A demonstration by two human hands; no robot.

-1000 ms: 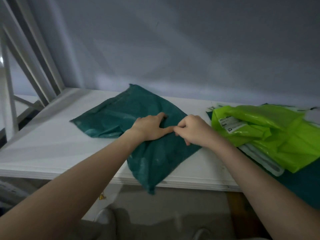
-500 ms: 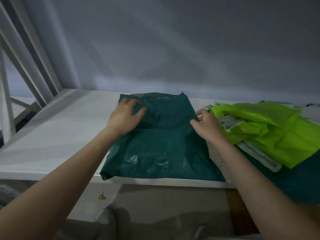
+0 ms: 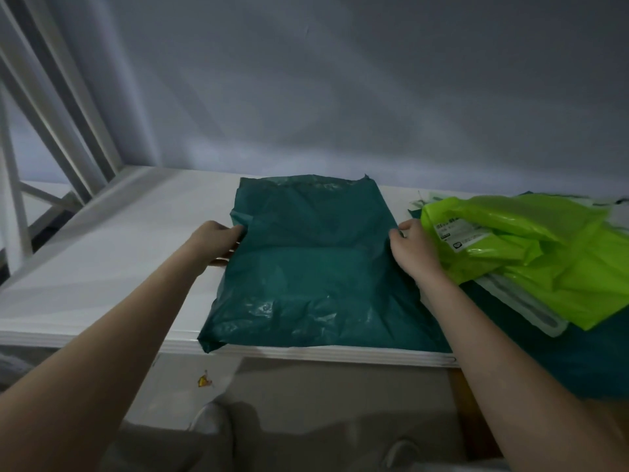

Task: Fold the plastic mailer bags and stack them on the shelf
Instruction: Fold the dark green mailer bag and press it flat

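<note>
The dark green mailer bag (image 3: 313,264) lay flat on the white shelf (image 3: 112,267), square to the front, at the middle of the view; its near edge ran along the shelf's front lip, with the near-left corner drooping just over it at 7 o'clock; its far edge, slightly ragged, stopped short of the grey wall (image 3: 340,97) at 12 o'clock, leaving a thin strip of bare shelf between them. The left hand (image 3: 218,241) gripped the bag's left edge at 9 o'clock, fingers curled round the plastic, thumb on top; the right hand (image 3: 412,248) pinched the right edge at 3 o'clock, fingertips bent onto the film. Just beside that hand, touching or nearly touching it, a heap of lime green bags (image 3: 531,253) with a printed white label (image 3: 459,235) crowded the shelf from 2 to 4 o'clock, resting on more dark green plastic (image 3: 578,362) and a pale strip (image 3: 524,304); room on that side was tight. Leftward, from 8 to 10 o'clock, the shelf stood open as far as the slanted white frame bars (image 3: 51,107) at 10 o'clock.
</note>
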